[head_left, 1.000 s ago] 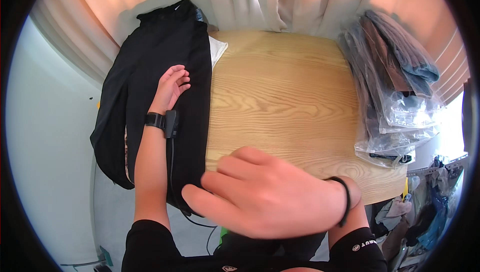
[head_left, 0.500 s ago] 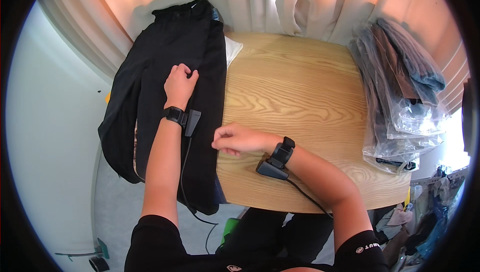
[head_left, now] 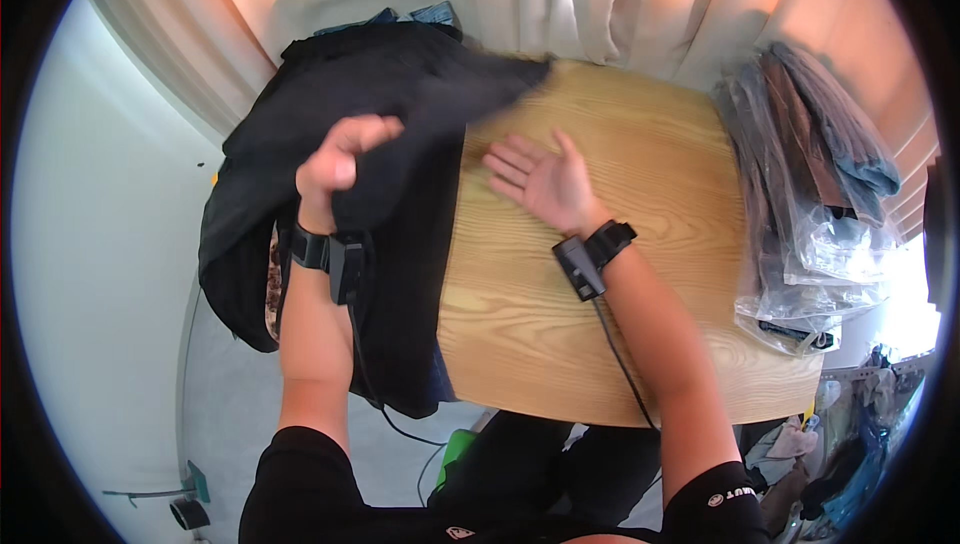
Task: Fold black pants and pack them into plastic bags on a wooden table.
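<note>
Black trousers (head_left: 290,124) lie over a pile of dark garments at the left of the table, with their upper part lifted, blurred and flung out to the right. Against the raised cloth is my left hand (head_left: 340,159), smeared by motion; whether its fingers grip the fabric cannot be made out. My right hand (head_left: 545,179) is open, palm up and fingers spread, over the bare wood right of the pile. It holds nothing, and the trousers' blurred corner reaches out beyond it. Blue denim (head_left: 435,14) peeks out at the far end of the pile.
The wooden table (head_left: 600,344) has a rounded front edge. At its right stands a stack of folded garments in clear plastic bags (head_left: 800,194). Beige curtains (head_left: 680,14) hang behind. More bagged clothes (head_left: 850,454) lie low at the right. Cables run from both wrist devices.
The trousers' upper part has swung up and to the right, baring denim at the far end. My right hand has moved away and right, turned palm up and opened. My left hand has shifted slightly left.
</note>
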Available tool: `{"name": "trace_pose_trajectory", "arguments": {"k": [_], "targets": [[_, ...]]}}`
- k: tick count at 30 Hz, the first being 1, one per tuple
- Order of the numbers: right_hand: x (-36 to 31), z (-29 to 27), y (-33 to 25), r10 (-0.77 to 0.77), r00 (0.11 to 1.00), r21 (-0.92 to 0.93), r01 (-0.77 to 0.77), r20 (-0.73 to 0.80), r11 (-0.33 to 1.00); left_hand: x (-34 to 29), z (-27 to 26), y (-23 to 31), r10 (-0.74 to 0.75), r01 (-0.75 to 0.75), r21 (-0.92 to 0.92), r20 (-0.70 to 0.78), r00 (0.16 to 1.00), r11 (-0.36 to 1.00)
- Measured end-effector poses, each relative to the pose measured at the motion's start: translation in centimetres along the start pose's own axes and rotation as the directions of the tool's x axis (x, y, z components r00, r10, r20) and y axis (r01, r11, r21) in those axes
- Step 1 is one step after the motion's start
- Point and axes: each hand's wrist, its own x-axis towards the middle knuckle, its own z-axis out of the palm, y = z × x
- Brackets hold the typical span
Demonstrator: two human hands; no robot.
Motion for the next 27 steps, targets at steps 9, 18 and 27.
{"name": "trace_pose_trajectory", "arguments": {"k": [9,18,27], "targets": [[0.3,-8.3,-4.3,-0.112,0.993,0.018,0.112,0.043,0.994,2.1,2.9,-6.6,-0.547,0.591,0.079,0.491,0.678,0.803],[-2.9,-1.9,-2.9,-0.257,0.966,-0.075,0.255,-0.013,0.964,2.1,3.9,-6.7,-0.712,0.745,-0.011,0.285,0.641,0.667],[-1.3,-3.8,-3.4,-0.019,0.986,0.006,0.018,0.165,1.0,1.6,3.9,-6.6,-0.738,0.763,-0.015,0.244,0.629,0.646]]}}
